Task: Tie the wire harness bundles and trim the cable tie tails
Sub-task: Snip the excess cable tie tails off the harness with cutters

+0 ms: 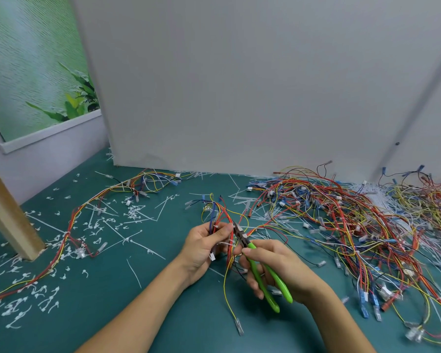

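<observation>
The right hand is wrapped around the green handles of a pair of flush cutters, whose tip points up and away at the harness. The left hand, just beside it, clutches a wire harness bundle of red, blue and yellow wires with a white cable tie round it. Left of the hands, cut cable tie tails litter the green bench around a tied harness. Right of them and beyond lies a heap of loose harnesses.

A white partition board stands on the green mat, beside a wooden post.
</observation>
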